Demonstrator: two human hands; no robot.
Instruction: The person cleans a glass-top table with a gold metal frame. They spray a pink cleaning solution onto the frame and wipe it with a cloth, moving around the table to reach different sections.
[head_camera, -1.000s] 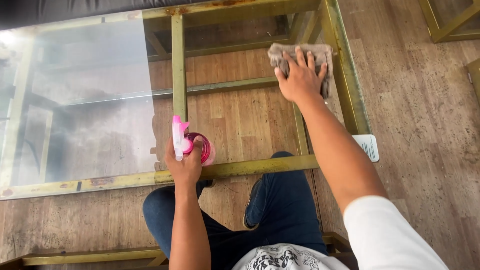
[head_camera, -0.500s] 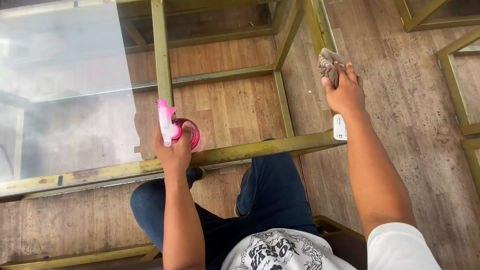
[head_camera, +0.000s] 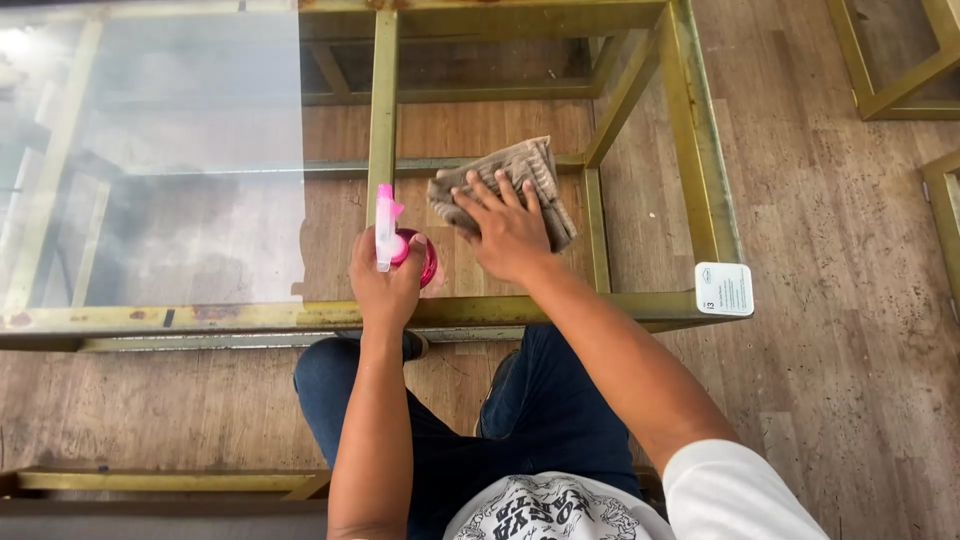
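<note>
Half a second before, the right hand (head_camera: 510, 235) had pressed the grey-brown cloth (head_camera: 520, 180) at the table's right edge; it had since come inward, fingers spread flat on the cloth upon the glass top (head_camera: 200, 150), just beside the pink spray bottle (head_camera: 400, 250). The left hand (head_camera: 385, 290) gripped that bottle upright, fingers curled round it. A brass-coloured frame (head_camera: 690, 130) bordered the glass, with a white label (head_camera: 724, 289) at its near right corner above the wooden floor (head_camera: 850, 330).
</note>
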